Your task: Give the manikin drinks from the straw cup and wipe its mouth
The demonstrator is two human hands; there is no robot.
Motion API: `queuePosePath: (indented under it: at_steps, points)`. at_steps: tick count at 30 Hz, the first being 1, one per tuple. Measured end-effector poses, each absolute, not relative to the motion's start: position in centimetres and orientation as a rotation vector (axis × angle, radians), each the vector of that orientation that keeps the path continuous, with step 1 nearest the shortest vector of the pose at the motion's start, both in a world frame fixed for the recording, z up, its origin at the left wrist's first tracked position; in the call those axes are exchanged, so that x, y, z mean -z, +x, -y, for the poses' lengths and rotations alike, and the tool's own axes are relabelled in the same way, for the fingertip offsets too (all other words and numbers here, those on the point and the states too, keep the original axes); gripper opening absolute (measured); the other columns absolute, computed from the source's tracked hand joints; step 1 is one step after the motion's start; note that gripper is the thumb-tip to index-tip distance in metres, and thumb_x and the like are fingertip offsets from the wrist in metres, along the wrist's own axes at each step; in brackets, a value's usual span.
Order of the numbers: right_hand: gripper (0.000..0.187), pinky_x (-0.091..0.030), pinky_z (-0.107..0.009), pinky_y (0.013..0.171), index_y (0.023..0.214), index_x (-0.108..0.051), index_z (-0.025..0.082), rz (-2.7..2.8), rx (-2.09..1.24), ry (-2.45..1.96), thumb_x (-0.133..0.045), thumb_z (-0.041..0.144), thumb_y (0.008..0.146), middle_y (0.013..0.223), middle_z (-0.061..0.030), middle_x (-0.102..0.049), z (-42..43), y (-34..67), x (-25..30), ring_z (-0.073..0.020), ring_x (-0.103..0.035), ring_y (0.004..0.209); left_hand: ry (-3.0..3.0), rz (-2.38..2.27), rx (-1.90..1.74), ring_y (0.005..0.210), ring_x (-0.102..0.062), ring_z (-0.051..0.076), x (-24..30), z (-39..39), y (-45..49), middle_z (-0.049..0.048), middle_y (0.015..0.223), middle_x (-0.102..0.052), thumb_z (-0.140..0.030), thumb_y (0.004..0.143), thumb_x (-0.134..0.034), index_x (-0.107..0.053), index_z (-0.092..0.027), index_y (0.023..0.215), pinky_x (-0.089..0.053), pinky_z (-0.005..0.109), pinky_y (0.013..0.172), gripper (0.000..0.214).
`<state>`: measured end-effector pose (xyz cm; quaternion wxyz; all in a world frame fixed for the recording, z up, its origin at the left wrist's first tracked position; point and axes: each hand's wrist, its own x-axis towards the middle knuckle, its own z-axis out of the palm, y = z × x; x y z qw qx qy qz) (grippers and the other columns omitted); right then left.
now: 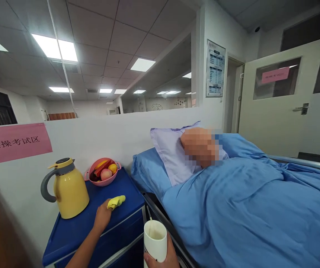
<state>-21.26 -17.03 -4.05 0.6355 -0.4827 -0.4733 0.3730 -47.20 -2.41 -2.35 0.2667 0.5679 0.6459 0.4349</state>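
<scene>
My left hand (103, 216) is closed on a crumpled yellow cloth (116, 202), just above or on the blue top of the bedside cabinet (93, 195); whether the cloth touches the surface I cannot tell. In my right hand (164, 259), at the bottom of the view, is a white cup (160, 243), held upright with the fingers wrapped round it. A thin pale stick or handle (150, 214) pokes out over the cup's far rim. What lies at the bottom of the cup is unclear.
On the cabinet stand a yellow thermos jug (72, 191) and a pink basin (104, 182) of fruit. To the right, a person or manikin, blurred at the head, lies on a white pillow (167, 154) under a blue quilt (232, 197). A dark bed rail (162, 216) runs beside the cabinet.
</scene>
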Motion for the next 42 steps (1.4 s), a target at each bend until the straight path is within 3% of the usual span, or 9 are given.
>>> queuePosePath:
  at_steps: [2, 6, 9, 14, 22, 29, 37, 42]
  points:
    - [0.047, -0.053, -0.033, 0.077, 0.099, -0.058, 0.020, 1.079, -0.806, -1.097, -0.069, 0.028, 0.055, 0.088, -0.0061, -0.070, 17.4, -21.2, 3.4, -0.0254, -0.066, 0.083, 1.450, -1.608, -1.210, 0.107, -0.066, 0.036, 2.1, 4.2, -45.6, 0.0110, 0.099, -0.075, -0.026, 0.076, -0.066, -0.069, -0.020, 0.095, -0.048, 0.047, 0.097, 0.020]
    - [0.048, -0.054, -0.032, 0.078, 0.103, -0.057, 0.018, 1.062, -0.813, -1.091, -0.070, 0.028, 0.058, 0.096, -0.0072, -0.071, 18.5, -20.3, 2.2, -0.0246, -0.066, 0.087, 1.042, -1.273, -1.276, 0.090, -0.073, 0.031, 0.6, 7.3, -41.5, 0.0144, 0.095, -0.076, -0.030, 0.078, -0.070, -0.063, -0.015, 0.110, -0.058, 0.042, 0.081, 0.036]
    - [0.051, -0.054, -0.032, 0.081, 0.105, -0.056, 0.018, 1.071, -0.779, -1.067, -0.072, 0.030, 0.058, 0.102, -0.0084, -0.070, 19.0, -18.5, 1.5, -0.0256, -0.066, 0.095, 0.655, -1.007, -1.266, 0.086, -0.074, 0.030, -1.8, 8.5, -37.7, 0.0166, 0.095, -0.076, -0.025, 0.080, -0.070, -0.058, -0.012, 0.121, -0.060, 0.042, 0.080, 0.045]
    - [0.057, -0.053, -0.036, 0.087, 0.112, -0.055, 0.017, 1.082, -0.694, -1.058, -0.073, 0.032, 0.060, 0.110, -0.0102, -0.068, 19.0, -12.7, -0.9, -0.0268, -0.065, 0.099, 0.543, -0.862, -1.192, 0.080, -0.075, 0.028, -5.5, 8.9, -30.6, 0.0165, 0.097, -0.077, -0.028, 0.088, -0.061, -0.055, -0.008, 0.130, -0.061, 0.041, 0.082, 0.046]
    - [0.055, -0.052, -0.037, 0.078, 0.112, -0.054, 0.020, 1.088, -0.514, -1.158, -0.075, 0.036, 0.063, 0.099, -0.0052, -0.068, 17.4, 0.8, -6.6, -0.0246, -0.064, 0.089, 0.457, -0.713, -1.098, 0.097, -0.071, 0.032, -5.3, 8.2, -19.8, 0.0167, 0.104, -0.075, -0.028, 0.087, -0.063, -0.053, -0.009, 0.135, -0.058, 0.044, 0.091, 0.053]
    - [0.050, -0.052, -0.035, 0.071, 0.111, -0.053, 0.019, 1.068, -0.481, -1.250, -0.073, 0.039, 0.069, 0.095, -0.0049, -0.067, 12.5, 10.2, -7.6, -0.0234, -0.065, 0.082, 0.404, -0.672, -0.952, 0.097, -0.071, 0.034, -4.9, 4.9, -10.5, 0.0169, 0.107, -0.074, -0.031, 0.086, -0.065, -0.050, -0.011, 0.139, -0.060, 0.046, 0.088, 0.059]
    - [0.043, -0.052, -0.036, 0.072, 0.105, -0.058, 0.018, 1.077, -0.416, -1.331, -0.073, 0.036, 0.069, 0.094, -0.0049, -0.067, 6.2, 14.2, -6.5, -0.0239, -0.064, 0.084, 0.338, -0.575, -0.987, 0.106, -0.068, 0.031, -5.7, 0.5, -4.3, 0.0143, 0.114, -0.073, -0.030, 0.090, -0.059, -0.055, -0.011, 0.134, -0.057, 0.042, 0.095, 0.048]
    - [0.043, -0.052, -0.036, 0.072, 0.107, -0.058, 0.017, 1.122, -0.549, -1.263, -0.072, 0.034, 0.070, 0.092, -0.0053, -0.068, 4.5, 14.5, -6.9, -0.0239, -0.064, 0.083, 0.312, -0.525, -0.986, 0.109, -0.067, 0.031, -3.7, -1.6, -3.4, 0.0128, 0.119, -0.071, -0.033, 0.091, -0.056, -0.051, -0.019, 0.139, -0.055, 0.045, 0.097, 0.050]
